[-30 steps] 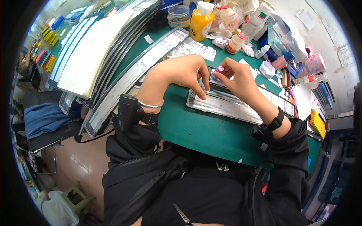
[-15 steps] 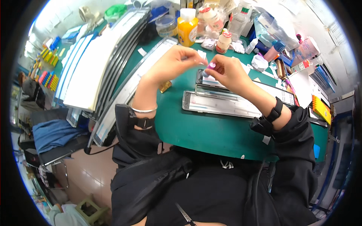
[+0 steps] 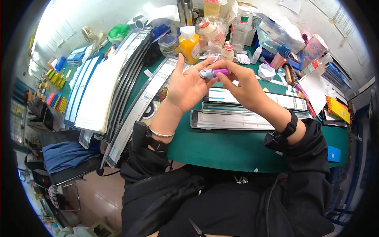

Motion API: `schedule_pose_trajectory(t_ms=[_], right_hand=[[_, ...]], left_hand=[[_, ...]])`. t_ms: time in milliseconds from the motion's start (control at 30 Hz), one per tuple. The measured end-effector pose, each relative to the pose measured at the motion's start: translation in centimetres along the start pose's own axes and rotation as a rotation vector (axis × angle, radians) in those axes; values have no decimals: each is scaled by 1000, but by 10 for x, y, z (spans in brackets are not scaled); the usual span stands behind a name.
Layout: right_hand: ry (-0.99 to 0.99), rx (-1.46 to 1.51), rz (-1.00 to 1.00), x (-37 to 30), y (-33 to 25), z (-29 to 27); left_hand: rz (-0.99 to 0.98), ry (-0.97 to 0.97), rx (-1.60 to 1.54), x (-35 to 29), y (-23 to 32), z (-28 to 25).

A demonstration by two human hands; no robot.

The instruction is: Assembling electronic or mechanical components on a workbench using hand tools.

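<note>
My right hand (image 3: 245,85) pinches a small purple stick (image 3: 221,71) with a grey, rounded end; its exact kind I cannot make out. That grey end points left, over the fingers of my left hand (image 3: 184,89). My left hand is open, palm up, with its thumb spread away from the fingers. Whether the grey end touches the left fingers I cannot tell. Below both hands, long flat cases (image 3: 237,121) with clear covers lie on the green table (image 3: 221,148).
At left, a tall stack of white sheets (image 3: 94,93) and dark-edged trays leans over the table. Behind my hands stand an orange bottle (image 3: 189,49), a clear bottle (image 3: 239,33) and a round tub (image 3: 169,44). A yellow notebook (image 3: 338,109) lies at right.
My left hand has turned from a closed pinch to an open palm and moved right and down. My right hand has tilted the purple stick so that it lies level.
</note>
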State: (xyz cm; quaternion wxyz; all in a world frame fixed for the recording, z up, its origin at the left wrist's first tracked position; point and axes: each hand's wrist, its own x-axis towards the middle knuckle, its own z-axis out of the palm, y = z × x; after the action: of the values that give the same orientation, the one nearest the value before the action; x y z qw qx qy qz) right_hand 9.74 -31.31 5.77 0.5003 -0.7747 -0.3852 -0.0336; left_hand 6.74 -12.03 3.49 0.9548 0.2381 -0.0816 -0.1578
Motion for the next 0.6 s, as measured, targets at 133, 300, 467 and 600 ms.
schedule_pose_trajectory(t_ms=[133, 300, 467, 600], right_hand=[[-21, -38, -45, 3, -2, 4], [-62, -7, -23, 6, 0, 0], [-142, 8, 4, 5, 15, -9], [-120, -162, 83, 14, 30, -34]], left_hand=[[-18, -29, 38, -5, -6, 4], [-70, -147, 64, -8, -8, 10], [-95, -130, 233, -2, -18, 5], [97, -62, 1037, -10, -17, -4]])
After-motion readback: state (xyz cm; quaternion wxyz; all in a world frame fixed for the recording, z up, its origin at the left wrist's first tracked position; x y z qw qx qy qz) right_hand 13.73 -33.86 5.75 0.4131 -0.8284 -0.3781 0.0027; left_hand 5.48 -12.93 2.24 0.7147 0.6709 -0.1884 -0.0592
